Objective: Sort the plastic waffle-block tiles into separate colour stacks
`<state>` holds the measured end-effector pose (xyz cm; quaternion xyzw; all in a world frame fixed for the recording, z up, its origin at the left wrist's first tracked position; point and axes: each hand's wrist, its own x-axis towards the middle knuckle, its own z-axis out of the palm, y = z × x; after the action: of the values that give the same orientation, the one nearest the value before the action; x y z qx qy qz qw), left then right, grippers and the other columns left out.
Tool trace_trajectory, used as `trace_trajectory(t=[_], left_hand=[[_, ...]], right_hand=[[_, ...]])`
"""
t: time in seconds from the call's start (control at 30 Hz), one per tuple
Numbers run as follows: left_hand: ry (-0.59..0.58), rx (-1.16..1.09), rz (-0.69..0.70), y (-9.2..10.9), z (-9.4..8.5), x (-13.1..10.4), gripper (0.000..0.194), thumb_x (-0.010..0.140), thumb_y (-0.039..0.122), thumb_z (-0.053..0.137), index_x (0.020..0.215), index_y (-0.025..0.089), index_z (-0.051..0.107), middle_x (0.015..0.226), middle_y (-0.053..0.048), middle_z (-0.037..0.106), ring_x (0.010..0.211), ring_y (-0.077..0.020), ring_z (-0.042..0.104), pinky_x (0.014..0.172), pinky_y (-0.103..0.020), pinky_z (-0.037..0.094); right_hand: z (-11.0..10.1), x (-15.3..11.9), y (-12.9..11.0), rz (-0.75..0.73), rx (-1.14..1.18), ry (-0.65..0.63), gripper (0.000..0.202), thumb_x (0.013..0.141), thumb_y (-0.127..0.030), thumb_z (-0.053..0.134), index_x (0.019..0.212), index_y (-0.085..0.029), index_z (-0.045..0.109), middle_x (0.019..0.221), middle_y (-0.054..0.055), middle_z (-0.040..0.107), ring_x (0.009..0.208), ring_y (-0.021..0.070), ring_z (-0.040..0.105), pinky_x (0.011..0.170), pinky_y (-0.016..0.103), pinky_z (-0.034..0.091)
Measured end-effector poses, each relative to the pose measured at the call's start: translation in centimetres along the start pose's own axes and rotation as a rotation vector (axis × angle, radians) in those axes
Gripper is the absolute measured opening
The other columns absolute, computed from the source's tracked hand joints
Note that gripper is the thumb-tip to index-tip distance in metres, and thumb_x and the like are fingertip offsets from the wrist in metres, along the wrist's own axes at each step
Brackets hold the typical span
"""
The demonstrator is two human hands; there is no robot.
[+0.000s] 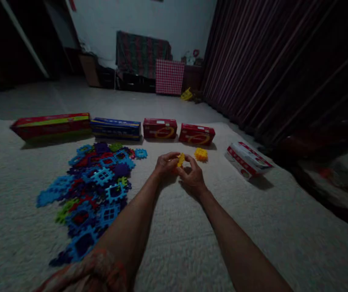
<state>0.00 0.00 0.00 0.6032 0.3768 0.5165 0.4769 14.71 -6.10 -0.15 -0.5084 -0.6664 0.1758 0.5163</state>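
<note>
Pale mat, five boxes from ten round to three o'clock, two hands gripping one part-hidden yellow piece, overlapping heap at nine, uncountable

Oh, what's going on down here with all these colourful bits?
A person is holding a small yellow notched plastic piece between the fingers of the left hand and right hand, above a pale textured mat. Another yellow notched plastic piece or stack lies just beyond the right hand. To the left spreads a jumbled pile of mostly blue and purple plastic pieces.
</note>
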Motion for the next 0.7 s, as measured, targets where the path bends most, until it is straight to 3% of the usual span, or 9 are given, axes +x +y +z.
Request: trace_trajectory(t=[0.23,0.53,0.7], left_hand=[[-0.016,-0.070,-0.033,-0.4,0.3,0.1,0.031,0.071,0.021,0.069,0.099,0.013,0.079,0.098,-0.011,0.078,0.087,-0.0208,0.072,0.083,-0.032,0.058],[-0.047,-0.052,-0.037,-0.1,0.4,-0.1,0.047,0.070,0.017,0.071,0.116,0.015,0.075,0.103,-0.010,0.078,0.086,-0.0194,0.073,0.082,-0.032,0.060],[0.092,0.080,-0.045,0.6,0.4,0.0,0.043,0.073,0.016,0.068,0.116,0.014,0.074,0.100,-0.010,0.078,0.085,-0.0188,0.073,0.081,-0.030,0.060]], right_hand=[[-0.1,0.0,-0.2,-0.034,0.049,0.009,0.044,0.085,-0.036,0.068,0.126,-0.022,0.060,0.129,0.011,0.065,0.117,0.0269,0.063,0.087,0.040,0.059],[0.2,0.1,0.2,-0.090,0.021,-0.011,0.043,0.081,-0.031,0.070,0.121,-0.022,0.059,0.123,0.011,0.064,0.114,0.0272,0.063,0.094,0.046,0.057],[-0.2,0.1,0.0,-0.186,-0.120,0.064,0.042,0.080,-0.023,0.067,0.121,-0.024,0.057,0.122,0.011,0.059,0.117,0.0273,0.057,0.102,0.049,0.052]])
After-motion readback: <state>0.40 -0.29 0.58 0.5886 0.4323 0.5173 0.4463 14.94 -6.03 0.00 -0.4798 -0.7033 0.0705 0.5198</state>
